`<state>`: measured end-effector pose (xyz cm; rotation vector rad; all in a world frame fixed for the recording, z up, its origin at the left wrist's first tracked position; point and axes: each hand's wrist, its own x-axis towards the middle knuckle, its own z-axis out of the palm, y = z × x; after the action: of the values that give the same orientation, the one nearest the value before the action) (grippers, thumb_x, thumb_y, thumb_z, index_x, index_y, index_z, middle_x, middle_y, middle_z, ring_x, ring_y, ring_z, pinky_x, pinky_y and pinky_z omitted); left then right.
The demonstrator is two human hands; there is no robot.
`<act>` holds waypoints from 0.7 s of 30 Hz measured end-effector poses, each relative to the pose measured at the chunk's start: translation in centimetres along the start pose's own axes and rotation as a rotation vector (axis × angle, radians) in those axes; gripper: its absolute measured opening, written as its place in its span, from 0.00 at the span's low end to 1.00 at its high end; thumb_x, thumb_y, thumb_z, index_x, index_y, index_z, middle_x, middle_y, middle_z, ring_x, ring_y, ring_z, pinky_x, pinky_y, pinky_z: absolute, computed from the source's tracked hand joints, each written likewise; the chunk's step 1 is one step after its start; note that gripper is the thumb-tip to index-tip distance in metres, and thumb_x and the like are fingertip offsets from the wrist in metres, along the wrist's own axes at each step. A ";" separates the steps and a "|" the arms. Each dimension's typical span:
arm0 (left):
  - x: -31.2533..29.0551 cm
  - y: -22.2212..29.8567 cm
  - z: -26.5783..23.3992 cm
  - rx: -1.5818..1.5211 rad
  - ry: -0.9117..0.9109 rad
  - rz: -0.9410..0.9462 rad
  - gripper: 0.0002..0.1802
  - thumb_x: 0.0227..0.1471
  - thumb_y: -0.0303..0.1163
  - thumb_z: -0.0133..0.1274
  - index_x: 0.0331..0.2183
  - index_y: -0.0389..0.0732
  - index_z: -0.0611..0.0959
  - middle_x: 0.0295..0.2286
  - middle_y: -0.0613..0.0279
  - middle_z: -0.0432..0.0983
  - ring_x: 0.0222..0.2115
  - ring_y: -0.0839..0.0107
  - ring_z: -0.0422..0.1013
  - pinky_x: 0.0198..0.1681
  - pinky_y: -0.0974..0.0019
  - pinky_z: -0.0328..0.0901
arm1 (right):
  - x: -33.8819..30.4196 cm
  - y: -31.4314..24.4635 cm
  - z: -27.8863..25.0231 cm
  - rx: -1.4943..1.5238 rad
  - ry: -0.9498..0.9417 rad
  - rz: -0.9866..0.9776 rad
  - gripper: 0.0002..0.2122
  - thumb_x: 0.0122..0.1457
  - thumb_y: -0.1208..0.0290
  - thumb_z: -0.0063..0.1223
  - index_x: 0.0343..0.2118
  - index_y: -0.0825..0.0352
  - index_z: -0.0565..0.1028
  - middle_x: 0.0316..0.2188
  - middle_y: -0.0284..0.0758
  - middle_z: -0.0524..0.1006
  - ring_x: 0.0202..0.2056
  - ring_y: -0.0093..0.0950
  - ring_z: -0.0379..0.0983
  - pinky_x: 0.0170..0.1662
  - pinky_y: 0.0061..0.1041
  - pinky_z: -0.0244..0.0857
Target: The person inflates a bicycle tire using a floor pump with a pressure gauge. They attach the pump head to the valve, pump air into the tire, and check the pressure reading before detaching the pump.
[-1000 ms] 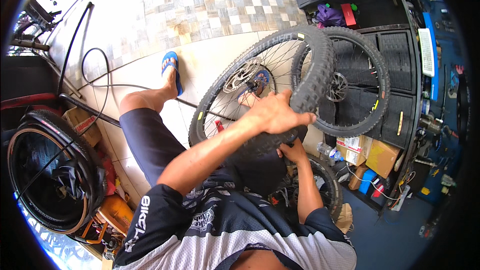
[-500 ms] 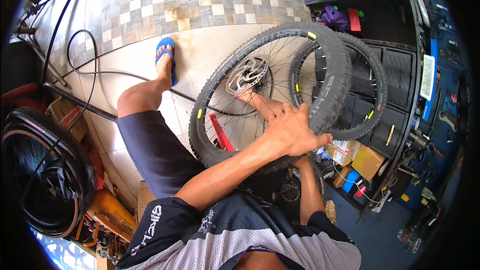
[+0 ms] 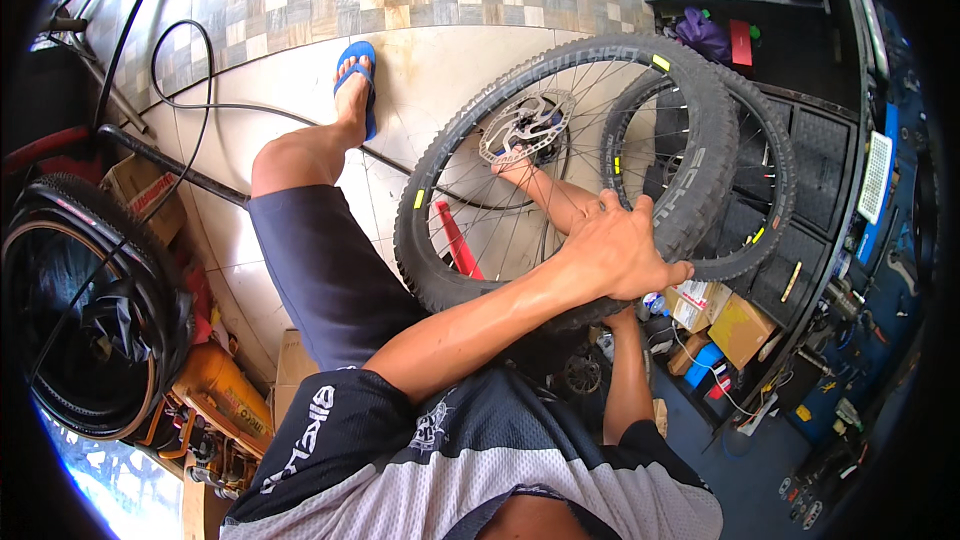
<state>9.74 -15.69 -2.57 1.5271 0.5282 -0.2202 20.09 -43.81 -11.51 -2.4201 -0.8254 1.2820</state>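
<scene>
A bicycle wheel with a knobby black tyre stands tilted in front of me. Its spokes and a silver brake disc face up toward me. Across the near right part of the tyre lies my left hand, its fingers curled over the inner side and its thumb over the tread. My right hand is under the tyre's near edge, with its fingers hidden. Through the spokes, my right foot and lower leg show beside the hub.
A second wheel leans behind the first, against black drawers. Cardboard boxes sit below it. A black hose crosses the tiled floor, near my sandalled left foot. More tyres stand at left; tools line the right.
The whole view has shifted, so the scene sits further right and slightly higher. My left hand keeps its place on the tyre, and the wheel's pose looks almost the same.
</scene>
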 end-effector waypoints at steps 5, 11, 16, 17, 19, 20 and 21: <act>0.1 -0.2 0.3 0.000 0.014 0.018 0.57 0.45 0.66 0.63 0.52 0.17 0.74 0.48 0.13 0.71 0.55 0.26 0.68 0.63 0.38 0.64 | 0.4 0.2 0.2 -0.020 -0.011 0.002 0.34 0.52 0.60 0.70 0.63 0.63 0.73 0.64 0.41 0.74 0.68 0.39 0.64 0.69 0.40 0.57; 0.2 -0.1 0.2 0.035 -0.004 0.002 0.58 0.45 0.67 0.63 0.54 0.17 0.74 0.49 0.13 0.70 0.56 0.27 0.68 0.64 0.41 0.63 | 0.6 0.4 0.5 -0.035 -0.019 0.002 0.35 0.50 0.61 0.70 0.63 0.63 0.73 0.64 0.40 0.74 0.68 0.40 0.64 0.69 0.40 0.57; 0.1 0.2 0.0 0.023 -0.034 -0.019 0.58 0.46 0.67 0.62 0.55 0.18 0.73 0.50 0.12 0.69 0.57 0.26 0.67 0.64 0.42 0.63 | 0.4 0.8 0.7 -0.051 -0.024 0.007 0.35 0.49 0.62 0.70 0.63 0.62 0.73 0.64 0.39 0.74 0.68 0.40 0.63 0.70 0.40 0.56; 0.2 0.3 0.1 0.024 -0.042 -0.025 0.58 0.46 0.66 0.62 0.56 0.18 0.72 0.50 0.12 0.69 0.57 0.26 0.67 0.64 0.42 0.63 | 0.4 1.1 0.7 -0.057 -0.024 0.009 0.35 0.49 0.62 0.70 0.63 0.62 0.73 0.64 0.39 0.75 0.68 0.40 0.63 0.70 0.40 0.56; 0.4 0.5 0.3 0.031 -0.017 -0.055 0.57 0.46 0.67 0.62 0.55 0.20 0.74 0.50 0.14 0.71 0.57 0.27 0.68 0.65 0.42 0.62 | 0.4 2.0 0.8 -0.075 -0.025 0.011 0.35 0.48 0.63 0.70 0.63 0.62 0.73 0.63 0.39 0.75 0.68 0.40 0.63 0.70 0.40 0.56; 0.4 0.7 0.3 0.038 -0.005 -0.068 0.57 0.46 0.67 0.62 0.55 0.20 0.75 0.50 0.16 0.72 0.57 0.27 0.68 0.65 0.42 0.62 | 0.4 2.5 1.0 -0.087 -0.028 0.014 0.36 0.48 0.63 0.70 0.63 0.62 0.73 0.63 0.39 0.75 0.68 0.40 0.63 0.70 0.40 0.56; 0.6 0.7 0.3 0.045 0.021 -0.048 0.56 0.45 0.67 0.62 0.54 0.21 0.76 0.50 0.18 0.73 0.57 0.28 0.68 0.65 0.42 0.62 | 0.5 3.0 1.1 -0.103 -0.032 0.019 0.36 0.48 0.63 0.71 0.63 0.62 0.73 0.63 0.39 0.75 0.68 0.40 0.63 0.70 0.40 0.56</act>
<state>10.63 -15.84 -2.18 1.5626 0.5807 -0.2543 20.47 -45.94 -13.97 -2.4986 -0.9007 1.3197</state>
